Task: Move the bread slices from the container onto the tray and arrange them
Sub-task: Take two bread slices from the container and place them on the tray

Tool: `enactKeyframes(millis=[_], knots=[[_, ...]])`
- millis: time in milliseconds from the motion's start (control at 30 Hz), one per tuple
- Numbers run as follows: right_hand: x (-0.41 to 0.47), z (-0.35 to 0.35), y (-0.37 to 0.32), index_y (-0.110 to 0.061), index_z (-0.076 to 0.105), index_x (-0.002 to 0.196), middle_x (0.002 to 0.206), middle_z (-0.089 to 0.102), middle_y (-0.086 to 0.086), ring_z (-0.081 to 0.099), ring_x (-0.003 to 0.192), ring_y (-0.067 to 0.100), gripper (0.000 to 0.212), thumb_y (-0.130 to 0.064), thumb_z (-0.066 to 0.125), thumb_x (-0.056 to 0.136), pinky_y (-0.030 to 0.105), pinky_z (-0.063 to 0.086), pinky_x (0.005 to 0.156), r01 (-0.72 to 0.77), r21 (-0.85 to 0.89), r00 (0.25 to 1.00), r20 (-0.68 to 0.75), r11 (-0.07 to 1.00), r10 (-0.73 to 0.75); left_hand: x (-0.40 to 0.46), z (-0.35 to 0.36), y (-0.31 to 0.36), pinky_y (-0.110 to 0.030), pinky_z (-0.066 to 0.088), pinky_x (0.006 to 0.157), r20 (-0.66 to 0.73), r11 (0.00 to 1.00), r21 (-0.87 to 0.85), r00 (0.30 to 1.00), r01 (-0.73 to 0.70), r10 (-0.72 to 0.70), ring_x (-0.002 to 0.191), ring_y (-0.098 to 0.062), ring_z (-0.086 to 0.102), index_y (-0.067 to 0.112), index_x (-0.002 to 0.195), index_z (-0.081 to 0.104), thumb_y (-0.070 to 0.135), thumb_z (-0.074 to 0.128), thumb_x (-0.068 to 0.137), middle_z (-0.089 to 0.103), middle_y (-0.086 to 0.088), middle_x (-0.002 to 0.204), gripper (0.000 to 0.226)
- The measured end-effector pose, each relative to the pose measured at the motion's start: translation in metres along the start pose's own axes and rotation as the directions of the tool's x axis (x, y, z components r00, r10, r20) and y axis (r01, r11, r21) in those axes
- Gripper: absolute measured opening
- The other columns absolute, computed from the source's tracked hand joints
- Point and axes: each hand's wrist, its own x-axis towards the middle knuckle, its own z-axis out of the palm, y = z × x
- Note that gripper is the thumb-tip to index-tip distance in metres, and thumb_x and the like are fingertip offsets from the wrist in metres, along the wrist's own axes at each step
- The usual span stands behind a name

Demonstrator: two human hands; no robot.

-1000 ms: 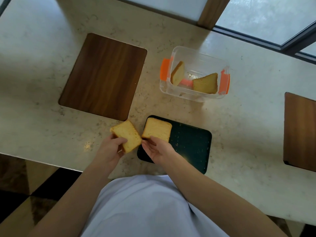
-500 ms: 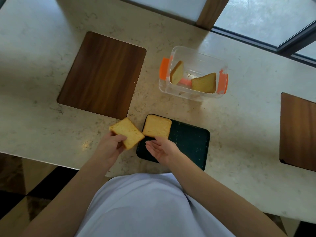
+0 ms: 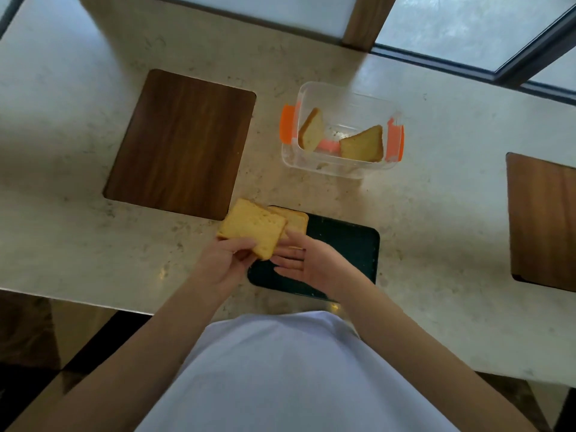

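1. Golden crumb is what the fingers point(image 3: 241, 246) of the left hand point(image 3: 223, 263) pinch: they hold the near edge of a bread slice point(image 3: 252, 230), thumb on top, the slice hanging over the tray's corner at about ten o'clock.
2. The right hand point(image 3: 307, 265) waits palm-up just beside it, fingers point(image 3: 288, 258) spread and loose, gripping nothing; they look ready to take or steady the slice.
3. A second slice point(image 3: 296, 221) lies flat on the dark tray point(image 3: 346, 247), half hidden under the held one. Best to lower the new slice beside it, edges just touching, rather than leaving it overlapped.
4. Keep the pinch light; soft bread would likely dent or tear if squeezed or dragged. Let it down flat, then nudge it square.
5. At twelve o'clock from the tray, apart on the bench point(image 3: 93, 232), the clear container point(image 3: 339, 165) holds two more slices point(image 3: 363, 145), both leaning on edge, yet to be moved.
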Motion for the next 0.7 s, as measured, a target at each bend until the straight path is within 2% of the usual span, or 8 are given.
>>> enactKeyframes(millis=[100,167,233,367,467,567,633,700], knots=[[-0.011,-0.010,-0.017,-0.006,0.060,0.126,0.115,0.073,0.015,0.070,0.106,0.030,0.039,-0.024,0.070,0.092,0.036,0.059,0.084,0.179,-0.042,0.983,0.056,0.983,-0.176,-0.002,0.021,-0.009,-0.036,0.059,0.074,0.055,0.996,0.094,0.998,-0.013,0.008,0.098,-0.027,0.070,0.001,0.123,0.056,-0.014,0.064,0.081,0.066,-0.016,0.117,0.045],[-0.018,-0.019,-0.025,-0.008,0.060,0.125,0.115,0.074,0.013,0.071,0.105,0.030,0.037,-0.017,0.071,0.091,0.039,0.059,0.087,0.252,-0.090,0.968,0.014,0.963,-0.252,0.001,0.026,-0.013,-0.039,0.058,0.080,0.083,0.984,0.179,0.997,-0.027,0.012,0.103,-0.029,0.069,0.006,0.131,0.048,-0.007,0.071,0.079,0.059,-0.015,0.125,0.058],[-0.024,-0.029,-0.025,-0.009,0.061,0.124,0.115,0.074,0.012,0.072,0.104,0.029,0.037,-0.016,0.072,0.090,0.041,0.058,0.090,0.272,-0.138,0.959,-0.039,0.952,-0.279,0.006,0.025,-0.016,-0.040,0.058,0.080,0.058,0.967,0.254,0.998,-0.017,0.002,0.101,-0.030,0.070,0.010,0.130,0.047,0.003,0.072,0.082,0.062,-0.016,0.122,0.054],[-0.029,-0.045,-0.005,-0.012,0.060,0.125,0.116,0.073,0.011,0.074,0.098,0.024,0.038,-0.016,0.072,0.090,0.039,0.060,0.084,0.195,-0.253,0.969,-0.097,0.948,-0.226,0.014,0.004,-0.020,-0.029,0.058,0.074,-0.033,0.804,0.593,0.997,-0.042,0.077,0.100,-0.025,0.067,0.011,0.110,0.063,0.011,0.067,0.091,0.063,-0.018,0.118,0.019],[-0.026,-0.052,0.014,-0.011,0.056,0.133,0.112,0.073,0.013,0.074,0.095,0.025,0.046,-0.017,0.071,0.091,0.040,0.061,0.084,0.066,-0.335,0.980,-0.153,0.940,-0.124,0.011,-0.012,-0.022,-0.024,0.058,0.066,0.006,0.668,0.744,0.999,-0.033,0.042,0.091,-0.022,0.069,0.010,0.101,0.067,0.007,0.071,0.087,0.066,-0.017,0.110,0.016],[-0.018,-0.053,0.029,-0.007,0.054,0.137,0.102,0.073,0.013,0.072,0.086,0.020,0.051,-0.016,0.071,0.090,0.038,0.062,0.080,-0.019,-0.446,0.958,-0.263,0.895,-0.111,0.005,-0.019,-0.023,-0.021,0.055,0.061,-0.016,0.525,0.851,0.999,-0.007,0.038,0.084,-0.022,0.069,0.014,0.094,0.068,0.008,0.075,0.083,0.069,-0.013,0.099,0.015],[-0.015,-0.051,0.033,-0.004,0.053,0.135,0.095,0.073,0.015,0.070,0.077,0.019,0.049,-0.011,0.070,0.090,0.037,0.062,0.079,-0.035,-0.406,0.952,-0.291,0.913,-0.093,0.004,-0.021,-0.025,-0.023,0.055,0.060,-0.042,0.470,0.883,0.997,0.006,0.066,0.081,-0.021,0.069,0.015,0.090,0.068,0.009,0.076,0.083,0.070,-0.012,0.094,0.013],[-0.013,-0.050,0.035,-0.004,0.055,0.132,0.095,0.073,0.016,0.071,0.078,0.021,0.045,-0.009,0.070,0.089,0.036,0.062,0.078,-0.037,-0.382,0.949,-0.304,0.923,-0.087,0.003,-0.022,-0.026,-0.026,0.057,0.060,-0.074,0.449,0.893,0.994,0.030,0.081,0.077,-0.021,0.070,0.014,0.088,0.068,0.009,0.076,0.082,0.070,-0.012,0.088,0.011]])
